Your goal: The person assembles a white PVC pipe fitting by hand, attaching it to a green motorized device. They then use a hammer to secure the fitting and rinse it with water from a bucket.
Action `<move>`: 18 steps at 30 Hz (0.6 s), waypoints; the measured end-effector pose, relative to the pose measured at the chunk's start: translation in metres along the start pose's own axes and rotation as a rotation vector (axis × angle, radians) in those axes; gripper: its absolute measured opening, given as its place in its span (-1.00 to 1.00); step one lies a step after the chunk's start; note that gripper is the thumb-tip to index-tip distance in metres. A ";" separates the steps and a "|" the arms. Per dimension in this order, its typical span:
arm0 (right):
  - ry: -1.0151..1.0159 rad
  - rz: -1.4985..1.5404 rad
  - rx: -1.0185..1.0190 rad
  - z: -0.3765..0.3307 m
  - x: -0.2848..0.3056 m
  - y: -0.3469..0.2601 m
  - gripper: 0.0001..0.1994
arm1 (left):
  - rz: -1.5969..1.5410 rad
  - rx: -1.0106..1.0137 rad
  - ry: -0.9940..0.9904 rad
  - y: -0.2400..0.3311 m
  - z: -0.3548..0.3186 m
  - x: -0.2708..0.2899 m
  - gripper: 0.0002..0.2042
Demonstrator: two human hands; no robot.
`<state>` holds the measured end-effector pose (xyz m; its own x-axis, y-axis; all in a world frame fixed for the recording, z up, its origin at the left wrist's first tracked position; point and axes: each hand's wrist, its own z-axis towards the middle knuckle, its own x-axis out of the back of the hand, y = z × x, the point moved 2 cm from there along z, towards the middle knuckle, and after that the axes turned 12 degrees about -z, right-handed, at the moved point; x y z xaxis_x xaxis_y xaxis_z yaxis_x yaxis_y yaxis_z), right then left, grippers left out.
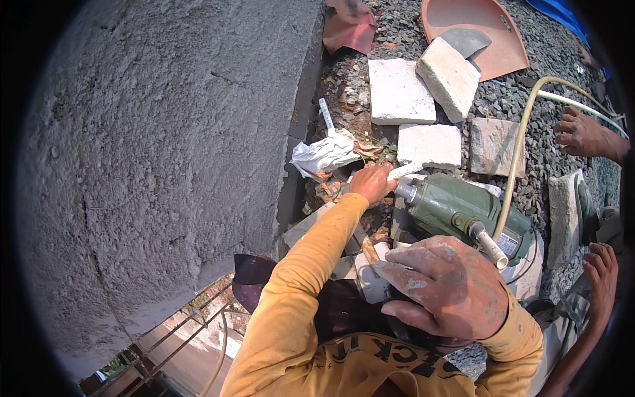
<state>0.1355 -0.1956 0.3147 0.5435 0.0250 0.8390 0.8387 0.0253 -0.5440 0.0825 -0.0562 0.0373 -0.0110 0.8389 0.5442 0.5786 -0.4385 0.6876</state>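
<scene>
My left hand point(372, 182) reaches forward with its fingers closed around one end of a short white pipe-like piece point(405, 171). Just right of it lies a green motor pump point(456, 202) with a silver-grey fitting at its near-left end. A white pipe stub point(491, 249) sticks out from the pump. Close to the camera, my right hand point(456, 284) is dusted with white; its fingers stretch out to the left and the thumb stands apart. Nothing shows in its grasp, though its palm side is hidden. Light-coloured blocks point(370, 274) lie beneath and between my arms.
A rough grey cement wall point(172, 132) fills the left side. Several pale stone slabs point(402, 91) lie ahead on dark gravel point(397, 26), near an orange pan point(486, 40). A beige hose point(518, 145) arches over the pump. Another person's hands point(585, 134) appear at the right edge.
</scene>
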 end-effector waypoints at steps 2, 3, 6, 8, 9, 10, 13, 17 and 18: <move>-0.039 -0.073 -0.020 0.026 -0.023 0.039 -0.61 | -0.078 -0.056 -0.028 -0.017 0.002 0.001 -0.61; -0.102 -0.104 -0.018 0.047 -0.036 0.062 -0.60 | -0.119 -0.084 -0.044 -0.026 0.001 0.000 -0.61; -0.467 -0.291 -0.190 0.105 -0.088 0.153 -0.58 | -0.227 0.073 -0.104 -0.012 0.006 0.006 -0.58; -0.776 -0.248 -0.401 0.117 -0.125 0.187 -0.37 | -0.258 -0.048 -0.046 -0.015 0.017 0.002 -0.62; -0.855 -0.147 -0.486 0.117 -0.142 0.205 -0.34 | -0.274 -0.107 -0.024 -0.018 0.023 -0.001 -0.63; -0.945 -0.029 -0.534 0.123 -0.160 0.212 -0.30 | -0.388 -0.104 -0.008 -0.030 0.022 -0.002 -0.66; -0.952 0.158 -0.469 0.131 -0.173 0.218 -0.26 | -0.754 -0.080 -0.036 -0.059 0.021 -0.004 -0.76; -1.071 -0.029 -0.397 0.128 -0.182 0.209 -0.24 | -0.726 -0.017 -0.101 -0.063 0.014 0.022 -0.74; -1.047 -0.061 -0.360 0.122 -0.184 0.210 -0.22 | -0.587 -0.072 0.133 -0.067 0.011 0.038 -0.71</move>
<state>0.2076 -0.0726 0.0449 0.3453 0.8704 0.3511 0.9167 -0.2325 -0.3251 0.0518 0.0082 0.0067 -0.4165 0.9017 0.1165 0.3882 0.0604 0.9196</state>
